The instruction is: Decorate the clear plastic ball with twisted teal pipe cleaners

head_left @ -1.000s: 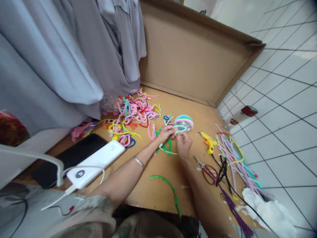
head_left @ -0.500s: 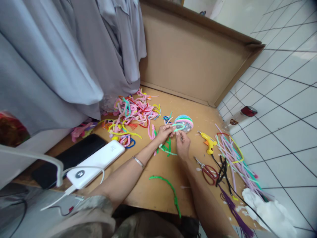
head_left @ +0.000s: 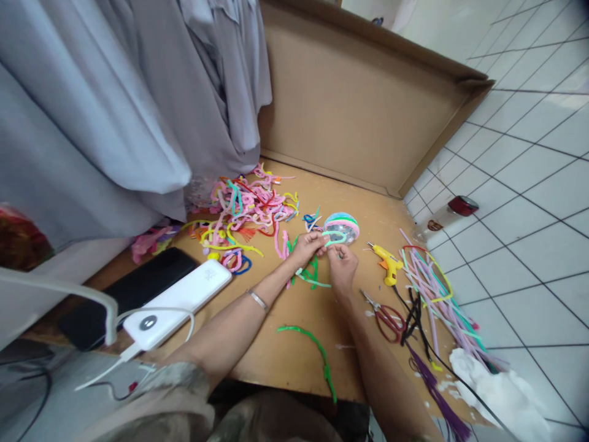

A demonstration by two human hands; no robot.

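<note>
A pale green pipe cleaner (head_left: 339,234), bent into a loop, is pinched by my left hand (head_left: 311,248). My right hand (head_left: 342,263) has its fingers closed at the near side of the same loop. Just beyond the hands sits a clear dome-shaped piece (head_left: 346,226) banded in blue, green and pink. Green pipe cleaner pieces (head_left: 313,272) and a pale green strand lie under and beside my left hand. Closer to the table's front edge rests a curved bright green pipe cleaner (head_left: 317,347).
A pile of colourful pipe cleaners (head_left: 251,205) lies left. Right are a yellow glue gun (head_left: 390,263), red-handled scissors (head_left: 389,321), a bundle of long pipe cleaners (head_left: 432,285) and a clear bottle (head_left: 445,220). A white power bank (head_left: 184,304) sits front left. A cardboard panel (head_left: 340,98) stands behind.
My right hand has shifted slightly to the right, and its fingers look more curled. The pale green loop has moved slightly right and looks flatter.
</note>
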